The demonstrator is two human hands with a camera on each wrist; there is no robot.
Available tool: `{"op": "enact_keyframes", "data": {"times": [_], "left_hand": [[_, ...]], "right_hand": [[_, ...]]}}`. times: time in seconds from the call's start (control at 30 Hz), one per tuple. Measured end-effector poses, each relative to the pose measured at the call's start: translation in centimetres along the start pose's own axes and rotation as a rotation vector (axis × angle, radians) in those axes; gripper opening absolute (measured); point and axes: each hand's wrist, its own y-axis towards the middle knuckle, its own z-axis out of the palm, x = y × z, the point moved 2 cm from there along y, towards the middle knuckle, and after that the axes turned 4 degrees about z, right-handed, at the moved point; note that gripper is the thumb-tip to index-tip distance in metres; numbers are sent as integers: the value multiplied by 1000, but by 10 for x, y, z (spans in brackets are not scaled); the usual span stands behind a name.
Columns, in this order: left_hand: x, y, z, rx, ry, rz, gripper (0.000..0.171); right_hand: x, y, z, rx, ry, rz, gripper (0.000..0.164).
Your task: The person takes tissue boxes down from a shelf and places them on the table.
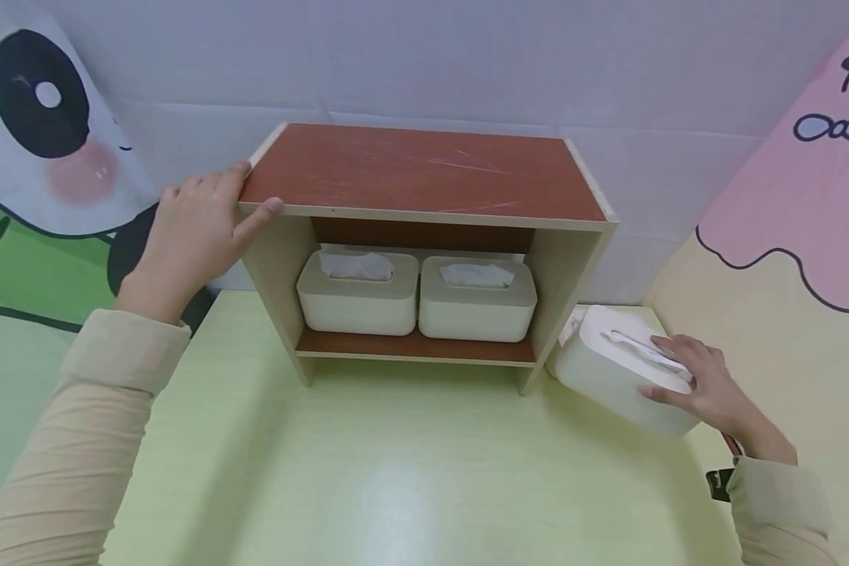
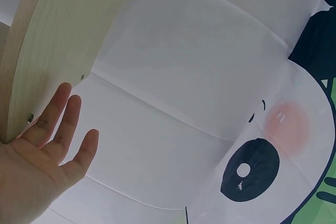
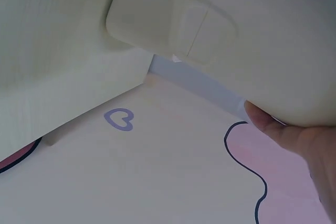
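A small wooden shelf unit (image 1: 424, 173) with a reddish-brown top stands against the back wall. Inside it, a left tissue box (image 1: 357, 303) and a right tissue box (image 1: 477, 306) sit side by side, tissue showing in their slots. My left hand (image 1: 194, 232) rests at the unit's top left front corner, thumb on the front edge; the left wrist view shows extended fingers (image 2: 68, 129) by the side panel (image 2: 52, 51). Right of the unit, my right hand (image 1: 707, 381) grips another white tissue box (image 1: 622, 385) by its right end, tilted. Its underside (image 3: 262, 40) fills the right wrist view's top.
Behind the held box, a beige edge with white tissue (image 1: 573, 322) shows, mostly hidden. The pale yellow-green table (image 1: 410, 464) extends in front of the unit. Cartoon-printed sheets stand at both sides, with a panda (image 1: 64, 141) on the left and pink drips (image 1: 785, 212) on the right.
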Motion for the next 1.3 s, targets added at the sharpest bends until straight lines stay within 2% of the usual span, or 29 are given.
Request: {"op": "enact_keyframes", "data": {"times": [0.2,0.4,0.6,0.87,1.3], "left_hand": [[-1,-1,-1,-2,-7,1,78],[0,-2,-2,-7,-14,3,79],[1,-2,-2,-8,-20,3,78],[-1,-2,-2,-6,-30,7,77],[1,-2,-2,-10,-23,13,77]], "right_hand": [[-2,-12,13,24,2,17,81],[-3,-20,26,1,-28,-48,79],[-11,-21,41,-43,-103,-127,78],[-22,-27,60,21,-55,-38,79],[-27,-27,74,31,-124,-11,81]]}}
